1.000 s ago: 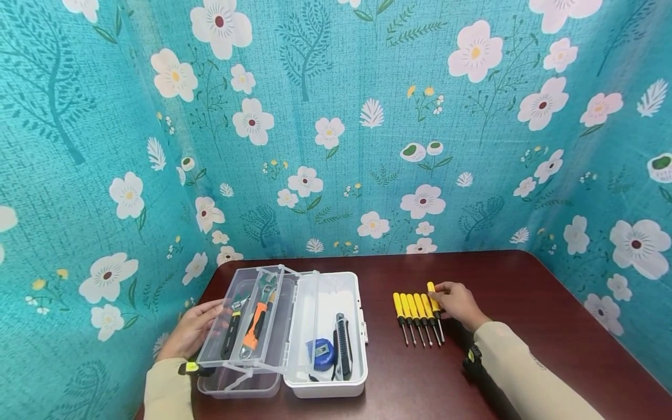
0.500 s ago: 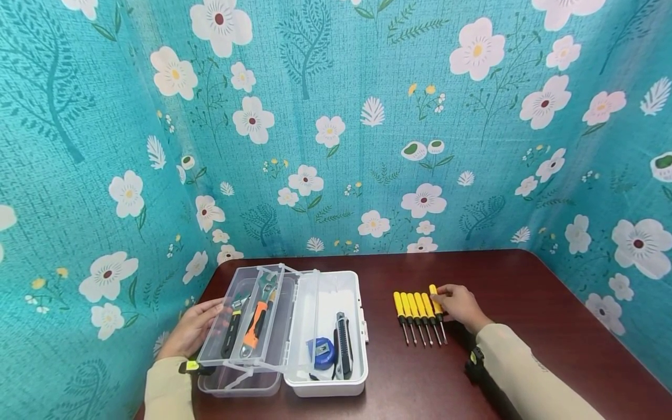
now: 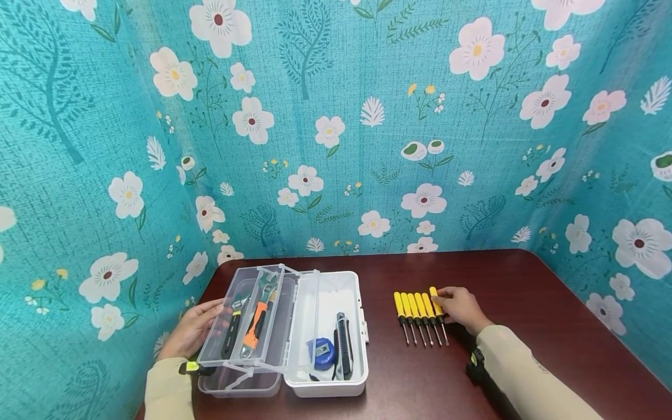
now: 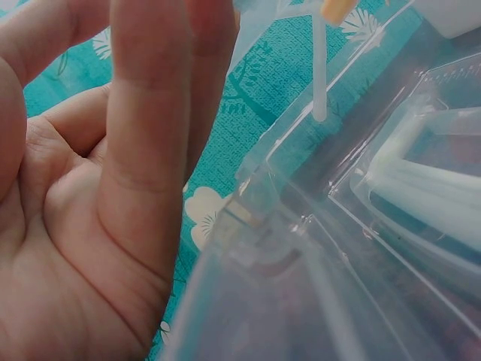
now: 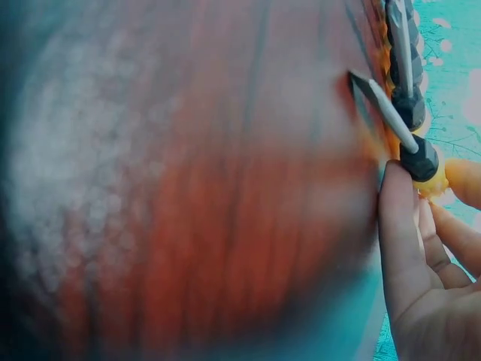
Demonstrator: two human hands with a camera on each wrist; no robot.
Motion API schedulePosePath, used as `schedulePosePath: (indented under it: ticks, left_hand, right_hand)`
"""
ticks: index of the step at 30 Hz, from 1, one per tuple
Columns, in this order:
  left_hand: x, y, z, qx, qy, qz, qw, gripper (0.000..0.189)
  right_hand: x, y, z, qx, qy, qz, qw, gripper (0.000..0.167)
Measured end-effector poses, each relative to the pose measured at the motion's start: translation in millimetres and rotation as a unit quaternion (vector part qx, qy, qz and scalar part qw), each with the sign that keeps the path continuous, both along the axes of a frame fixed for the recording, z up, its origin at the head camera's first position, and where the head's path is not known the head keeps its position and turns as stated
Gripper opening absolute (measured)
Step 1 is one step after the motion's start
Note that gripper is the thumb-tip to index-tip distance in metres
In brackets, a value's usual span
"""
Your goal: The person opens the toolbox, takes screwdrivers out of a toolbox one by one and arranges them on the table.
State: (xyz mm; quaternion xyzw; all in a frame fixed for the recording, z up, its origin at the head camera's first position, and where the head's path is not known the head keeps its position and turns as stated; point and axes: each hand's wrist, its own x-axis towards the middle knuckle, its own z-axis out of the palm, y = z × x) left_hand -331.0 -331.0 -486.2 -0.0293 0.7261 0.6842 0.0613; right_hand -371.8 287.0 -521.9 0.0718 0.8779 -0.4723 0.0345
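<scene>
Slightly further right and lower than a second ago, the end screwdriver (image 3: 438,310) is pinched by its handle in the right grip (image 3: 460,307), right of lower centre. Alongside, the other screwdrivers (image 3: 413,304) lie on the dark surface (image 3: 404,382). Left of lower centre stands the open toolbox (image 3: 326,391), wrenches (image 3: 254,324) in its clear tray (image 3: 211,351). Beside that, the left grip (image 3: 191,329) has fairly straight fingers; contact is unclear.

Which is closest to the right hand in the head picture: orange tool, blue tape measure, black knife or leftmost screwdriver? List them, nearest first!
From the right hand:
1. Leftmost screwdriver, left end of the row.
2. Black knife, in the white box.
3. Blue tape measure, left of the knife.
4. Orange tool, farthest left of the four.
</scene>
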Motion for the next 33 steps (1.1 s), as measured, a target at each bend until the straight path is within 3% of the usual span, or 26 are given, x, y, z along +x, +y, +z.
schedulePosePath:
  ticks: [33]
  left_hand:
    - [-0.8, -1.2, -2.0, -0.001, 0.002, -0.002, 1.0000, 0.056]
  right_hand:
    - [-0.2, -2.1, 1.3, 0.089, 0.010, 0.004, 0.9960, 0.034]
